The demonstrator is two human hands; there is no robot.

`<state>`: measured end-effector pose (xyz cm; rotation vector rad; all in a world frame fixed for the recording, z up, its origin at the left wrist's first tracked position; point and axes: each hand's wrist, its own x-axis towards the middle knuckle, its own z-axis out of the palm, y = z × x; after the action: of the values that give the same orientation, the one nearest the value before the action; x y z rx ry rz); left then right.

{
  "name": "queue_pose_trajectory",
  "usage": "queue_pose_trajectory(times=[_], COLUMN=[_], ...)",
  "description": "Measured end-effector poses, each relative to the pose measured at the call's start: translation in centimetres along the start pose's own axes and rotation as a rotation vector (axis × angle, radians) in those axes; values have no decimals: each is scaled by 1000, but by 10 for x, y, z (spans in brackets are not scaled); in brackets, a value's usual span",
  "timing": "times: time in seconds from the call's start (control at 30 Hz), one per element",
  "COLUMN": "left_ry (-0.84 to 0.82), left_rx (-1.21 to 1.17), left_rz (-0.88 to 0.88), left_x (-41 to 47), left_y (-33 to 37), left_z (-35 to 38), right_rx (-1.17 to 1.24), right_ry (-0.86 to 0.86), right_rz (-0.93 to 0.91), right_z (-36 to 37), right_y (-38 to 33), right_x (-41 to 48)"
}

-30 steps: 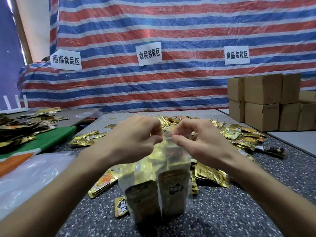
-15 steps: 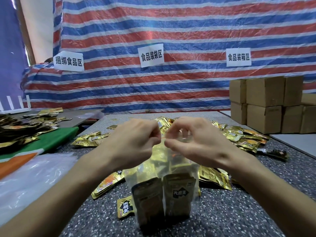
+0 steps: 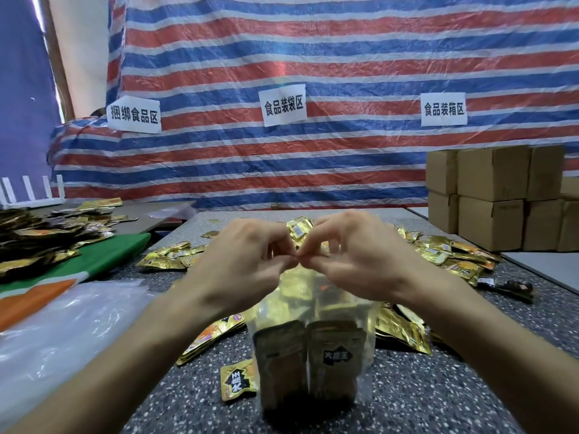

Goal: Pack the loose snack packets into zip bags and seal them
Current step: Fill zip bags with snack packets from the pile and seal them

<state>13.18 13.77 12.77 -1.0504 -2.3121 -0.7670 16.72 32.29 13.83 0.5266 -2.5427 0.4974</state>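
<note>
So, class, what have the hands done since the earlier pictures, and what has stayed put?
The left hand and right hand slid towards each other along the top of the bag; the gap between them has closed and their fingertips now meet. Both still pinch it. The bag still stands on the table, and the loose packets have not moved.

The top edge of the zip bag [image 3: 313, 308] is hidden behind the pinching fingertips of the left hand [image 3: 247, 261] and the right hand [image 3: 354, 258], so whether it is sealed cannot be told. The packets inside [image 3: 332, 364] are blurred by the plastic. The cardboard boxes [image 3: 492, 195] are cut off at the right.
</note>
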Motion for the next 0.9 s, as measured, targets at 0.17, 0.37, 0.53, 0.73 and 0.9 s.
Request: queue_pose_trajectory(times=[0.17, 0.37, 0.53, 0.73, 0.9], left_ry=[-46, 12, -52, 41, 60], left_rx=[-66, -4, -85, -57, -171], left_rz=[-66, -97, -80, -57, -59], left_x=[-3, -5, -6, -10, -10], left_y=[-13, -12, -18, -21, -22], left_z=[-12, 2, -9, -5, -9], right_rx=[14, -76, -86, -73, -37], right_ry=[47, 31, 47, 24, 50], right_rz=[48, -25, -10, -37, -38], right_z=[1, 7, 7, 14, 12], right_y=[4, -7, -6, -11, -12], right_x=[0, 5, 8, 7, 14])
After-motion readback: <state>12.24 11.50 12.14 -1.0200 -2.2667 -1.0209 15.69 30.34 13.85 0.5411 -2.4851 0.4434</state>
